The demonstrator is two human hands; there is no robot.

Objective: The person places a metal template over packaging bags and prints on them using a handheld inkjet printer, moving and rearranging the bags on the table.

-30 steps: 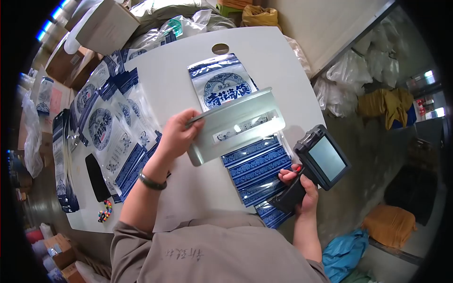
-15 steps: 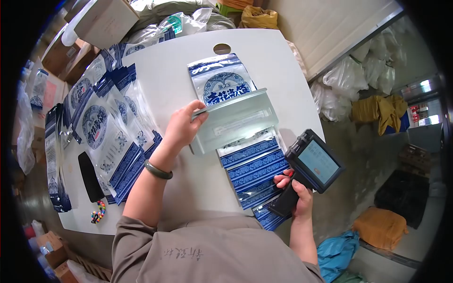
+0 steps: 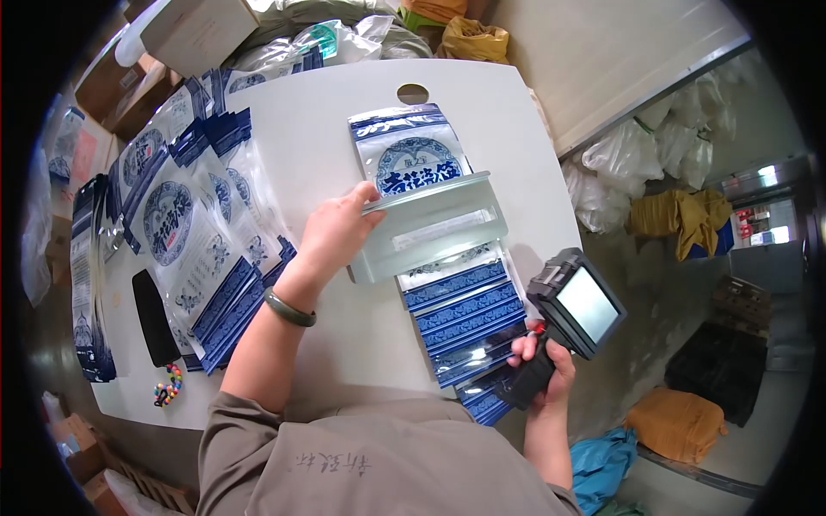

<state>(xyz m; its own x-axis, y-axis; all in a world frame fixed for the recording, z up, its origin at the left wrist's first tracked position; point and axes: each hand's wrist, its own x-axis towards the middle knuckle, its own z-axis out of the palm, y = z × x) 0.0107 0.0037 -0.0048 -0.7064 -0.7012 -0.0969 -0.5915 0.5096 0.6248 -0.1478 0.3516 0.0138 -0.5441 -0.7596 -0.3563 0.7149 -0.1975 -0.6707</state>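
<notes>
My left hand (image 3: 340, 228) pinches the left end of a pale grey-green guide plate (image 3: 379, 254) with raised edges and a long slot. The plate lies across a row of overlapping blue-and-white printed plastic pouches (image 3: 469, 301). Above its far edge shows the round blue emblem of one pouch (image 3: 417, 155). In my right hand (image 3: 551, 371) is a black handheld inkjet printer (image 3: 572, 301), gripped by its handle, its lit screen facing up. The printer is to the right of the plate, over the table's right edge, apart from the plate.
More pouches (image 3: 176, 228) lie fanned in piles on the left of the white table (image 3: 301, 112). A black flat object (image 3: 155, 318) with a beaded strap (image 3: 168, 387) is near the front left. Cartons (image 3: 194, 39) stand behind; bags (image 3: 675, 421) lie on the floor at right.
The printer has tilted and sits slightly lower in view, and its screen now looks washed out white. My left hand stays on the guide plate; the whole view has shifted a little.
</notes>
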